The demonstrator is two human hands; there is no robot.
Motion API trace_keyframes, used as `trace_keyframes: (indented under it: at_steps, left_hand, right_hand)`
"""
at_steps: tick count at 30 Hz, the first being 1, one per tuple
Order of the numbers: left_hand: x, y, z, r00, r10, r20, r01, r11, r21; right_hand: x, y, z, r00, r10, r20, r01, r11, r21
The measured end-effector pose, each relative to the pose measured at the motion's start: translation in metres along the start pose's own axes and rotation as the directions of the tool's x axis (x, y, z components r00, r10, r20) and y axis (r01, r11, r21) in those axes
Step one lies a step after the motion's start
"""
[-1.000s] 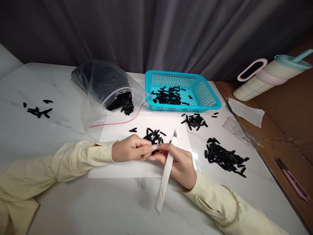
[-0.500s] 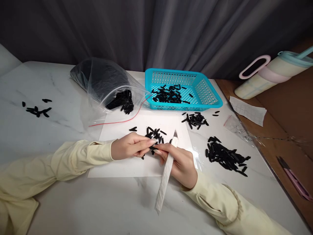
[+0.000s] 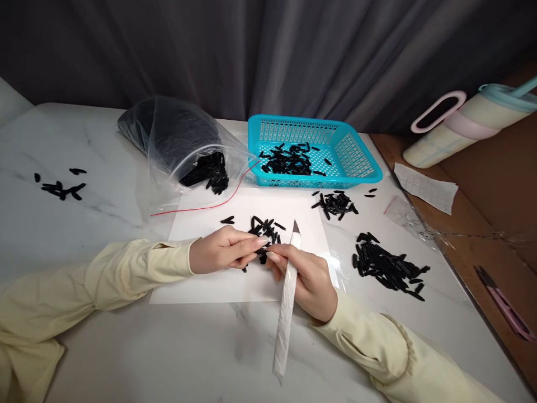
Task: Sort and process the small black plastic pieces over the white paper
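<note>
My left hand is closed in a pinch over a sheet of white paper. A small dark piece seems to be between its fingertips, mostly hidden. My right hand is shut on a knife with a white-wrapped handle and a short pointed blade. The blade points away from me, and the handle end hangs toward the table's front. The fingertips of both hands nearly meet. Just beyond them, a loose pile of thin black pieces lies on the paper.
A blue basket with black pieces stands at the back, beside a clear zip bag of more. Two further piles lie to the right, a few pieces far left. A tumbler and pink-handled snips are at right.
The knife has swung slightly, its blade tip moving left and its handle end moving right and toward me. Both hands stay in nearly the same place.
</note>
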State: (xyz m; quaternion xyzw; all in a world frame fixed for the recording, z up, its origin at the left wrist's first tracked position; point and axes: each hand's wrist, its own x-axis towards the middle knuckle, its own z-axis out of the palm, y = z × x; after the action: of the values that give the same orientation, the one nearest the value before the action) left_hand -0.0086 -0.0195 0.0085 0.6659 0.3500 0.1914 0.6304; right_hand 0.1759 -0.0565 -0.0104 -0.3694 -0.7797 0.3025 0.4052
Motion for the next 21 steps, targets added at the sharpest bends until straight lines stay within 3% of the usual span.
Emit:
trace_keyframes:
  at_steps: [15, 21]
  left_hand:
    - [0.0024, -0.002, -0.0009, 1.0, -0.02, 0.008, 0.02, 0.998, -0.067]
    - [0.0061, -0.0069, -0.0042, 0.999, -0.026, 0.025, 0.03, 0.987, -0.16]
  right_hand:
    - [0.0032, -0.0014, 0.0023, 0.988, 0.142, 0.056, -0.147, 0.985, 0.093]
    - [0.0028, -0.0009, 0.0012, 0.995, 0.096, 0.041, -0.096, 0.995, 0.007]
